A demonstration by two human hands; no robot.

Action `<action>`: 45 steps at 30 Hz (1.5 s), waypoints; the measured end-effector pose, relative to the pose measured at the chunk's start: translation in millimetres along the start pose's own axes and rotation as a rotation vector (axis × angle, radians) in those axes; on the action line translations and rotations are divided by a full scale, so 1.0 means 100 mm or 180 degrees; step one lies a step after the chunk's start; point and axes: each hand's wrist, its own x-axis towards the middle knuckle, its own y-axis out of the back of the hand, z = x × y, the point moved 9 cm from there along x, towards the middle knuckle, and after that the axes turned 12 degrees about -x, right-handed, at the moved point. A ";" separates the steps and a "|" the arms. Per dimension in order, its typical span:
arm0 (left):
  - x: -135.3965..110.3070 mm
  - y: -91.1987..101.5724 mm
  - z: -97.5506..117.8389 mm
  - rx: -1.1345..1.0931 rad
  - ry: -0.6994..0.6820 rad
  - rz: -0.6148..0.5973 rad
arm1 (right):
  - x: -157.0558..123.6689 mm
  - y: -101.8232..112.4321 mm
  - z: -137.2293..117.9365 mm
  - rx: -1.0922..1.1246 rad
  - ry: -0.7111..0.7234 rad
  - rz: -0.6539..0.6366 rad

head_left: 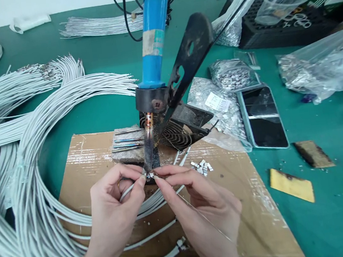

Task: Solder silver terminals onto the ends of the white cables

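Observation:
A soldering iron with a blue handle [152, 35] is clamped in a black bracket, its tip pointing down between my hands. My left hand [115, 206] is closed, pinching a white cable [127, 192] with its end right beside the tip. My right hand [199, 200] is closed on a thin solder wire [200, 213], which trails across the palm towards the wrist. Its fingertips are close to the tip too. Between both hands sits a small shiny metal piece [150, 175], partly hidden by the fingers. Small metal connectors [201, 167] lie in a loose pile right of the tip.
Cardboard [246, 202] covers the green table in front. Large bundles of white cables [32, 162] fill the left. A small fan [178, 132] stands behind the iron. To the right are bags of metal parts [233, 75], a phone [264, 117], a yellow sponge [291, 185] and a black crate [272, 34].

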 end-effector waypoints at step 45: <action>-0.80 0.39 -0.09 0.2373 -0.0983 -0.1212 | -0.36 1.00 1.08 0.0732 -0.1352 0.0675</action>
